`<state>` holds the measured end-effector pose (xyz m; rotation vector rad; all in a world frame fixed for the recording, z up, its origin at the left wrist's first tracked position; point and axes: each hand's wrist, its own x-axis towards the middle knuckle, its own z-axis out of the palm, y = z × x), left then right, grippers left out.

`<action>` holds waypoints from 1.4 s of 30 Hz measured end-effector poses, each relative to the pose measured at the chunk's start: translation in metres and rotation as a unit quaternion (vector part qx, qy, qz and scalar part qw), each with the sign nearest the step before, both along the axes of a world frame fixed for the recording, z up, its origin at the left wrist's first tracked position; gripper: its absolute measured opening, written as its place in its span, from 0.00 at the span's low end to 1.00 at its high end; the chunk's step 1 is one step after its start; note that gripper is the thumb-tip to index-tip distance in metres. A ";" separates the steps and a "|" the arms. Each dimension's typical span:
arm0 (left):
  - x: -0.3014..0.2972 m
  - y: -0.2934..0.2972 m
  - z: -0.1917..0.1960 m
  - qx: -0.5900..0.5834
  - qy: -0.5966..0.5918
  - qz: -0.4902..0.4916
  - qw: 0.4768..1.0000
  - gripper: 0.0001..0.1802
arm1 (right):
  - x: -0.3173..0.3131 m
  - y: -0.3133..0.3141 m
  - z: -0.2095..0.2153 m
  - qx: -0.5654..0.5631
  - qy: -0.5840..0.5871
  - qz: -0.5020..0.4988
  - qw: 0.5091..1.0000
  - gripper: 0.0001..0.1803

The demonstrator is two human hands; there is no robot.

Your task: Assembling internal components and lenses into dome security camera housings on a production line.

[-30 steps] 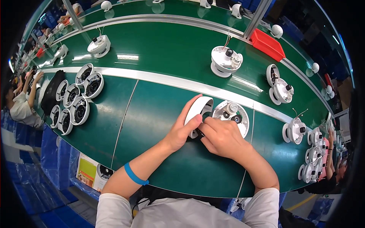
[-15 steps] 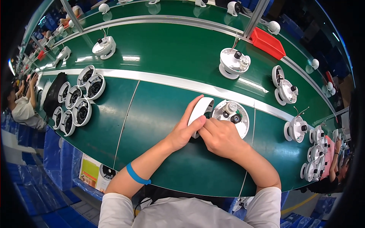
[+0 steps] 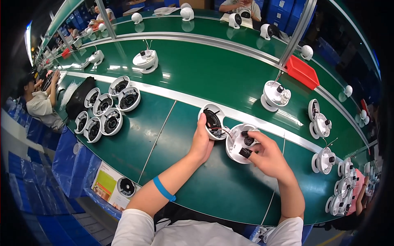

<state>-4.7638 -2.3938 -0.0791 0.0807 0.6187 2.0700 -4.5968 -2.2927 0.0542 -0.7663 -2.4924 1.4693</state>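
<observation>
My left hand [image 3: 201, 141] grips a white round shell [image 3: 222, 113] with its dark hollow side up and the thumb over the rim. Thin reddish wires [image 3: 223, 130] run from it to a white round base [image 3: 232, 152] close beside it, which has a black wheel inside. My right hand [image 3: 269, 158] is over the right side of this base, thumb and index finger apart. Black patches cover the tips of those two fingers; whether these are finger covers or parts I cannot tell. The right hand's other fingers are mostly hidden.
Several white shells with black insides [image 3: 111, 121] stand at the left, by a black cloth [image 3: 80, 98]. White half-built units stand along the green belt [image 3: 197, 67] and crowd the right end. A red tray [image 3: 302, 73] lies beyond. Co-workers sit far left and across.
The shell has turned so its dark inside faces up. My right hand has left the shell and moved right onto the base, fingers spreading. Wires now show between the two parts.
</observation>
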 end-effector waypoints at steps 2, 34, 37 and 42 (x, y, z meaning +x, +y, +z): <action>-0.013 -0.014 -0.012 -0.091 0.086 0.075 0.989 0.37 | -0.024 -0.014 0.023 -0.257 0.043 -0.031 0.965 0.26; -0.354 -0.314 0.051 -0.188 0.004 0.172 0.967 0.21 | -0.159 -0.131 0.137 0.337 0.053 -0.270 0.900 0.23; -0.299 -0.287 0.074 -0.132 0.095 0.121 0.979 0.17 | -0.152 -0.161 0.150 0.357 -0.046 -0.150 0.921 0.18; -0.248 -0.253 0.085 -0.072 0.022 0.058 0.995 0.13 | -0.163 -0.205 0.152 0.333 -0.128 -0.050 0.933 0.24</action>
